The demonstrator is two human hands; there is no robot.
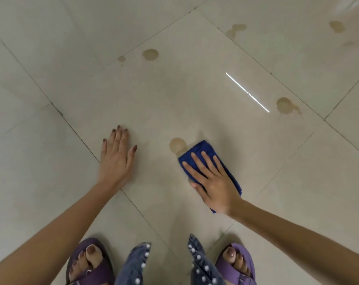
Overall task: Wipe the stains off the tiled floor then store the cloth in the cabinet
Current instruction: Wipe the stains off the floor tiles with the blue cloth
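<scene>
i note the right hand (213,179) pressed flat, fingers spread, on the folded blue cloth (205,150), whose front edge touches the nearest stain (177,145) on the tiled floor (174,95); the left hand (116,156) lies open and empty, braced on the tile. risk as i judge it: the cloth could smear the stain wider, and the braced palm might slip on the glossy tile
</scene>
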